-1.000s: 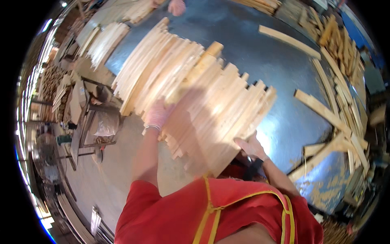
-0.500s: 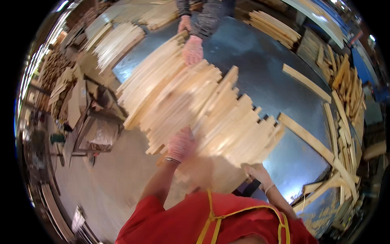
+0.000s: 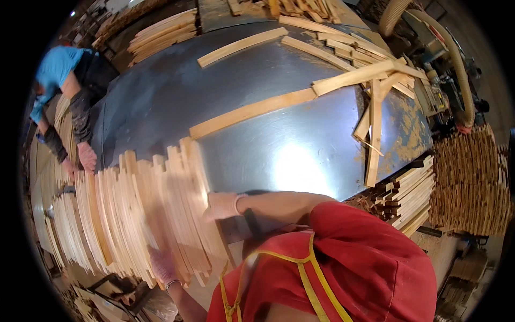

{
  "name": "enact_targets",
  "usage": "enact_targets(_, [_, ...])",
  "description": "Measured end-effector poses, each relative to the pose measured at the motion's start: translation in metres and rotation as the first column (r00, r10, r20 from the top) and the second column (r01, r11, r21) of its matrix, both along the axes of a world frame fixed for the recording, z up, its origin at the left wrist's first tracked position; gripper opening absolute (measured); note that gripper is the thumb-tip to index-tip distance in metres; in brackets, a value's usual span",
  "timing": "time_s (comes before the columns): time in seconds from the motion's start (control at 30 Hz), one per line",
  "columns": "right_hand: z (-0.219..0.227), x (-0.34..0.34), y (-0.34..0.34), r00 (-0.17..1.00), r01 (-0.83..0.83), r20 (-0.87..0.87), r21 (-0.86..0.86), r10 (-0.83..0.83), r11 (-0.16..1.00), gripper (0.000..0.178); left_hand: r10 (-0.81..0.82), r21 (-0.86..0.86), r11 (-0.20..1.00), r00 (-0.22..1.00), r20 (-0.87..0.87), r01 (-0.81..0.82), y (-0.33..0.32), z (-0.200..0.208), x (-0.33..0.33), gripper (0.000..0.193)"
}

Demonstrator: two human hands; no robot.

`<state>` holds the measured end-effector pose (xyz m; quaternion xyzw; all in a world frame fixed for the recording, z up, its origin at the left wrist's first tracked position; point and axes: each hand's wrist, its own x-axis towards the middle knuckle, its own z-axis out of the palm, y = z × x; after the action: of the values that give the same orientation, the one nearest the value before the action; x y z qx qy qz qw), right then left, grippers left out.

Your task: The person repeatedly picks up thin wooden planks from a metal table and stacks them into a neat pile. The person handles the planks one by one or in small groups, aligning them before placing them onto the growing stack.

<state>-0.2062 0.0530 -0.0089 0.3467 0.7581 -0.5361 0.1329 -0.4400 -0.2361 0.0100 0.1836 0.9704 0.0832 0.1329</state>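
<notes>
A broad row of pale wooden strips (image 3: 126, 214) lies side by side with uneven ends, partly over the near left edge of the metal table. My left hand (image 3: 163, 265), in a thin pinkish glove and blurred, lies on top near the strips' near ends, fingers stretched out. Against the outer side of the rightmost strip rests my gloved right hand (image 3: 221, 206), its fingers extended and their tips partly hidden. At the far left of the row, a co-worker's two gloved hands (image 3: 86, 158) touch the strips' far ends.
The dark metal table (image 3: 241, 88) carries a few loose boards (image 3: 252, 112). A jumbled heap of wood pieces (image 3: 375, 70) and sawdust lies on its right end. Stacked lumber (image 3: 464, 185) stands beyond it. A ribbed hose (image 3: 461, 80) hangs at the far right.
My view has swung to the right, so the strips and the co-worker now appear further left. My right hand is on the row's right side; my left stays on the strips.
</notes>
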Motion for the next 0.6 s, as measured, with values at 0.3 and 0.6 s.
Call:
enact_targets(0.3, [-0.010, 0.258, 0.323, 0.795, 0.501, -0.431, 0.863, -0.426, 0.063, 0.064, -0.536, 0.126, 0.810, 0.809, -0.239, 0.573, 0.101, -0.010, 0.139, 0.084])
enact_targets(0.6, [-0.035, 0.528, 0.250, 0.232, 0.767, -0.168, 0.637, -0.958, 0.074, 0.081, -0.802, 0.124, 0.597, 0.595, 0.059, 0.792, 0.242, -0.016, 0.314, 0.075])
